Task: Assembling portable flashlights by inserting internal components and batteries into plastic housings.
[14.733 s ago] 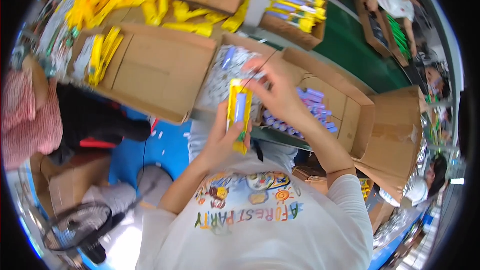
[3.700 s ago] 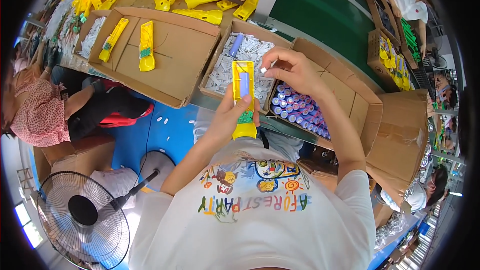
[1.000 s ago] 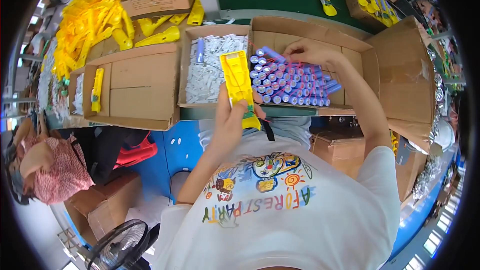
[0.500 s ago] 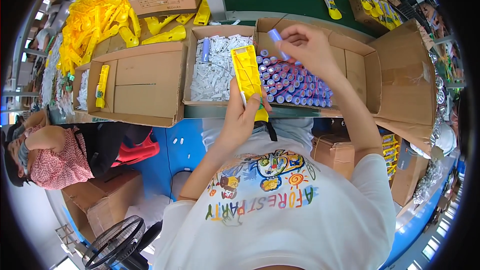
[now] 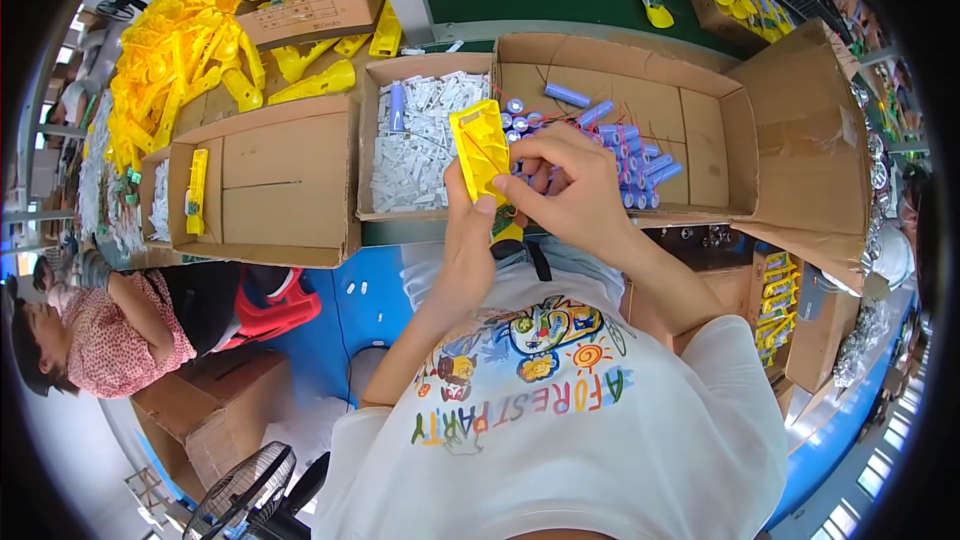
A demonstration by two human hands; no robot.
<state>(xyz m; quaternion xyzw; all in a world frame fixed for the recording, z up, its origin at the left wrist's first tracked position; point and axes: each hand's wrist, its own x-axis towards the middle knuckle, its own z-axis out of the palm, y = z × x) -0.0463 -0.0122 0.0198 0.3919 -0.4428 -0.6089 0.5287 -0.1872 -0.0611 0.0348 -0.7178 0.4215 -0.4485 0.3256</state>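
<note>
The left hand (image 5: 467, 240) grips the yellow plastic casing (image 5: 480, 145), lengthwise pointing forward; the right hand (image 5: 572, 183) half-curls at its right edge, holding unclear.

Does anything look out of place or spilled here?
One purple battery lies among the white pieces, apart from the other batteries in the next box. Small white bits lie on the blue floor, perhaps dropped.

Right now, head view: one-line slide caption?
Left hand grips a yellow casing, right hand at its right edge, by boxes of purple cylinders and small white pieces.
</note>
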